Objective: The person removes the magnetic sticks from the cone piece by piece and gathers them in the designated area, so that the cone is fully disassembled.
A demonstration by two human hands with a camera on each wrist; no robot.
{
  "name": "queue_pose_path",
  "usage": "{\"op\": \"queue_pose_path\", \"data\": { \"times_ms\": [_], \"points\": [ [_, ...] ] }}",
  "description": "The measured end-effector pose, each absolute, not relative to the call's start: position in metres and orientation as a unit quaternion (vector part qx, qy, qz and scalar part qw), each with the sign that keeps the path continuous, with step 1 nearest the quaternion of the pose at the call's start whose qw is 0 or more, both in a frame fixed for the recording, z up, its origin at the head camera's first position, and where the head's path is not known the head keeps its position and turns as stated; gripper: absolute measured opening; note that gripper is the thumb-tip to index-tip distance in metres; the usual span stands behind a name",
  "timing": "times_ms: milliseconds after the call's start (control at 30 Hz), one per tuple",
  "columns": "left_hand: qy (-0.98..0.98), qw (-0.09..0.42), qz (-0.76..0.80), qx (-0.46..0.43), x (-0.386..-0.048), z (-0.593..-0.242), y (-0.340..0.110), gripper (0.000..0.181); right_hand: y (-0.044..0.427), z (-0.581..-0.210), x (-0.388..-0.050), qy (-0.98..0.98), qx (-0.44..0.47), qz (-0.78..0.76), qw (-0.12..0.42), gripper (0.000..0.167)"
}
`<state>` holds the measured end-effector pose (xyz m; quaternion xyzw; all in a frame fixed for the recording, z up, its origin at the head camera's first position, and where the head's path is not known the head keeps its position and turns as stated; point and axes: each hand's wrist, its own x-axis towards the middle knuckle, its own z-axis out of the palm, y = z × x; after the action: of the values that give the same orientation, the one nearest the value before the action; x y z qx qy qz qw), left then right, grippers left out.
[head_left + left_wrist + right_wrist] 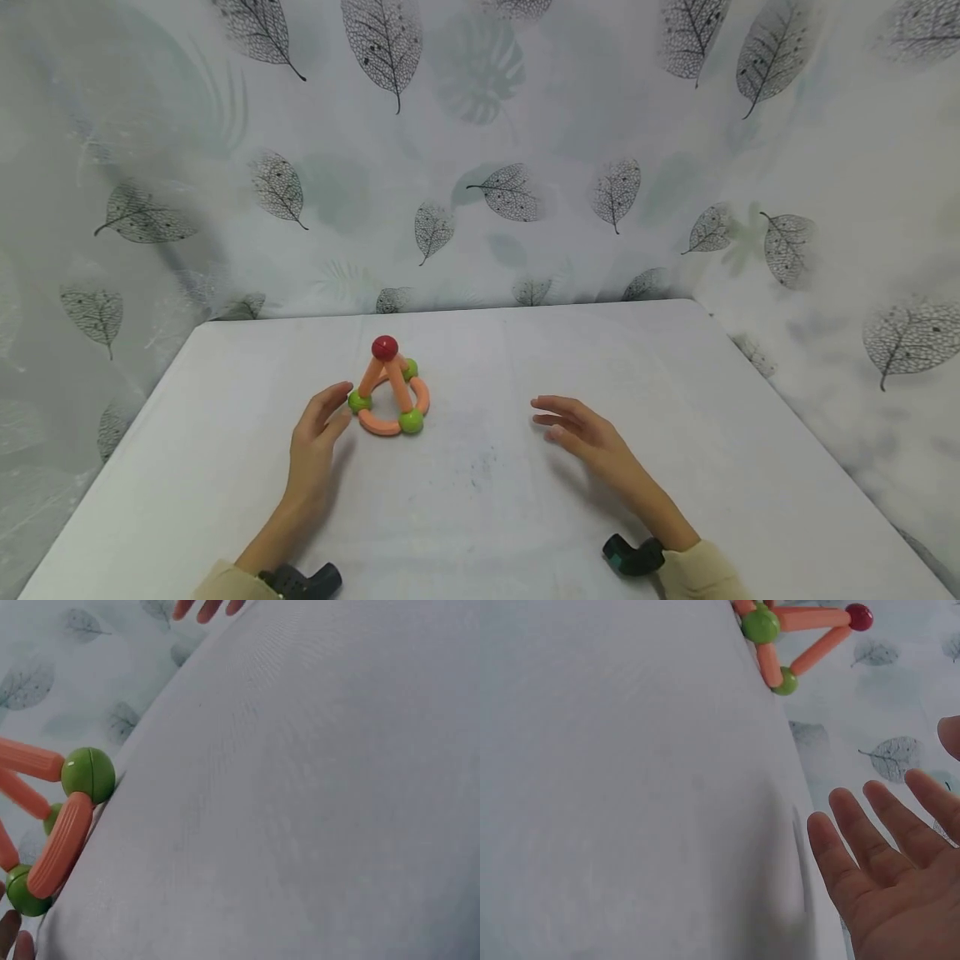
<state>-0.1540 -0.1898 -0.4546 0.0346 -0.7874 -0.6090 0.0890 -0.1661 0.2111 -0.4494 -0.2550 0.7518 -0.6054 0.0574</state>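
Note:
A small pyramid of orange rods and balls (402,387) stands upright on the white table, left of the middle. Its base is a ring of curved rods (61,844) joined by green balls (760,625), and a red ball (385,347) tops it. Beside the near left green ball is my left hand (313,446), its fingers loosely bent; whether a fingertip touches the ball I cannot tell. My right hand (588,433) hovers over the table well to the right of the pyramid, fingers spread and holding nothing, as the right wrist view also shows.
The white table (480,517) has its far edge just behind the pyramid. A leaf-patterned curtain (480,242) hangs behind it and along both sides. Each wrist carries a dark camera mount, one at the left (303,581) and one at the right (632,556).

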Motion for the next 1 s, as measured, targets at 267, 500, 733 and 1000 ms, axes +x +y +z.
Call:
{"op": "queue_pose_path", "data": {
  "times_ms": [267,500,733,1000],
  "points": [
    [-0.779,0.087,-0.619,0.041,-0.164,-0.459,-0.182,0.043,0.194,-0.451,-0.172,0.724,-0.260,-0.634,0.076,0.044],
    [-0.785,0.078,-0.613,0.044,-0.167,-0.460,-0.175,0.045,0.181,-0.452,-0.178,0.690,-0.258,-0.670,0.090,0.042],
    [-0.800,0.083,-0.594,0.020,-0.170,-0.462,-0.173,0.045,0.176,-0.457,-0.182,0.649,-0.233,-0.715,0.116,0.040],
    [-0.840,0.102,-0.532,-0.011,-0.170,-0.473,-0.173,0.050,0.179,-0.461,-0.181,0.615,-0.194,-0.755,0.121,0.040]
  ]
}}
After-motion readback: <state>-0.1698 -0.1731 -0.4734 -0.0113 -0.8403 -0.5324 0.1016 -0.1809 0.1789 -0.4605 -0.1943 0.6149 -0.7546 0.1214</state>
